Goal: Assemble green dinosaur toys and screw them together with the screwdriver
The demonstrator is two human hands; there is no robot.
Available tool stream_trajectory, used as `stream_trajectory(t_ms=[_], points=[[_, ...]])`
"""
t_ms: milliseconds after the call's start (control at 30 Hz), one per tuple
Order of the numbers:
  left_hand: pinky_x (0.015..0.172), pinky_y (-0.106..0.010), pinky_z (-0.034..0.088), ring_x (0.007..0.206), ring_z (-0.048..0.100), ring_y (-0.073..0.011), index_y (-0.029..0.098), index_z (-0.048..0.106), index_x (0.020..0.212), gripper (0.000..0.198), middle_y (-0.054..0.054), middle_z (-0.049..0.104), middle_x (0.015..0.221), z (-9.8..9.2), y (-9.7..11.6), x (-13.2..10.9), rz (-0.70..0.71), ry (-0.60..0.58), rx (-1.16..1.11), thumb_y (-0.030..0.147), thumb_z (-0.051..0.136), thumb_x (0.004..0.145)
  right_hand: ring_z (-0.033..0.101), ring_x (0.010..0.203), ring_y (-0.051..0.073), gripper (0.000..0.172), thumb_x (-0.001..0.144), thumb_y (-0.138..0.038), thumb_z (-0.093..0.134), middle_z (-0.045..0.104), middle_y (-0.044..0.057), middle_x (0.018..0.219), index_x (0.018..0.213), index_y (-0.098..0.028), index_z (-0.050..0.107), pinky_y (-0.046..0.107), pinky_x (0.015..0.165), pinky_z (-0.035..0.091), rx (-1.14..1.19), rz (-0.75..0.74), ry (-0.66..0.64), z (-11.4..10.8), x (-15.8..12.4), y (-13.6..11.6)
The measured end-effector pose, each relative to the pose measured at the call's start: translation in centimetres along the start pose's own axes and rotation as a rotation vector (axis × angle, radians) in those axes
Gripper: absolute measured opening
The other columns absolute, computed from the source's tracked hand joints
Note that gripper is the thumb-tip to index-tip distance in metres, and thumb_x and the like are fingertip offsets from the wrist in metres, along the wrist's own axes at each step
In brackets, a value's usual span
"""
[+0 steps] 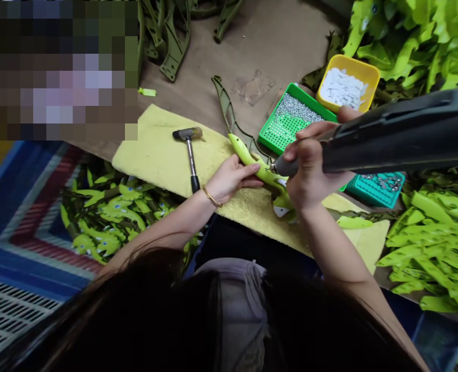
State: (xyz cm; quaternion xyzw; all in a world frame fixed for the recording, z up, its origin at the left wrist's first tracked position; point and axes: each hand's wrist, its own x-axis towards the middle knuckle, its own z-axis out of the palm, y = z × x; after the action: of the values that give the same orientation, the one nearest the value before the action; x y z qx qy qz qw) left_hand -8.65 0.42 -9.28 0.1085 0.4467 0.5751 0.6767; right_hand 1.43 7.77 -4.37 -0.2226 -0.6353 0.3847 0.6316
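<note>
Left hand (231,180) closed on a lime-green plastic piece (248,157) — tip pointing up-left — right hand (310,170) gripping a power tool (403,137)

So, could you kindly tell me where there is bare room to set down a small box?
The bare brown board between the olive plastic pieces and the green pegboard tray is free, as is the yellow foam pad left of the hammer. It is crowded on the right, by the bright green pieces.
</note>
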Motion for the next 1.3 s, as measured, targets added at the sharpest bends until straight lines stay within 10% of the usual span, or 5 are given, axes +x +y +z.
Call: stream_trajectory(t_ms=[300, 533, 667, 967, 1300], points=[[0.071, -0.031, 0.062, 0.082, 0.071, -0.0192, 0.013, 0.057, 0.094, 0.045, -0.006, 0.071, 0.091, -0.1, -0.2, 0.0, 0.013, 0.004, -0.013, 0.025, 0.086, 0.062, 0.052, 0.049, 0.006, 0.044, 0.078, -0.046, 0.07, 0.055, -0.008, 0.075, 0.116, -0.036, 0.05, 0.024, 0.049, 0.05, -0.013, 0.053, -0.093, -0.5, -0.5, 0.2], [0.073, -0.029, 0.062, 0.084, 0.072, -0.0188, 0.01, 0.059, 0.091, 0.013, -0.011, 0.072, 0.09, 0.7, 1.0, -0.5, -0.099, 0.043, 0.07, 0.012, 0.067, 0.081, 0.045, 0.048, 0.002, 0.062, 0.076, -0.072, 0.053, 0.052, 0.0, 0.084, 0.107, -0.02, 0.044, 0.022, 0.045, 0.043, -0.267, -0.04, 0.438, -1.9, 6.5, 5.2], [0.075, -0.034, 0.063, 0.079, 0.072, -0.0182, 0.01, 0.054, 0.089, 0.009, -0.008, 0.072, 0.083, -0.1, 2.0, 0.0, 0.023, 0.185, 0.111, 0.009, 0.062, 0.085, 0.05, 0.058, 0.005, 0.068, 0.081, -0.071, 0.046, 0.052, 0.006, 0.099, 0.122, -0.017, 0.039, 0.027, 0.059, 0.053, -0.413, 0.191, 0.329, -2.7, 6.9, 7.5], [0.07, -0.031, 0.063, 0.074, 0.071, -0.017, 0.011, 0.053, 0.089, 0.018, -0.007, 0.071, 0.08, -0.9, 1.8, 0.5, 0.016, 0.14, 0.124, 0.012, 0.069, 0.081, 0.048, 0.053, 0.005, 0.06, 0.079, -0.068, 0.056, 0.052, 0.002, 0.091, 0.113, -0.019, 0.046, 0.026, 0.053, 0.048, -0.315, 0.112, 0.263, -2.4, 6.0, 7.1], [0.064, -0.031, 0.062, 0.066, 0.07, -0.0161, 0.014, 0.05, 0.09, 0.039, -0.001, 0.069, 0.076, -1.2, 1.3, 0.7, 0.062, 0.088, 0.079, 0.026, 0.081, 0.07, 0.057, 0.059, 0.008, 0.049, 0.089, -0.064, 0.044, 0.054, 0.0, 0.092, 0.128, -0.035, 0.045, 0.027, 0.057, 0.05, -0.334, 0.081, 0.06, 2.5, 3.4, -0.8]])
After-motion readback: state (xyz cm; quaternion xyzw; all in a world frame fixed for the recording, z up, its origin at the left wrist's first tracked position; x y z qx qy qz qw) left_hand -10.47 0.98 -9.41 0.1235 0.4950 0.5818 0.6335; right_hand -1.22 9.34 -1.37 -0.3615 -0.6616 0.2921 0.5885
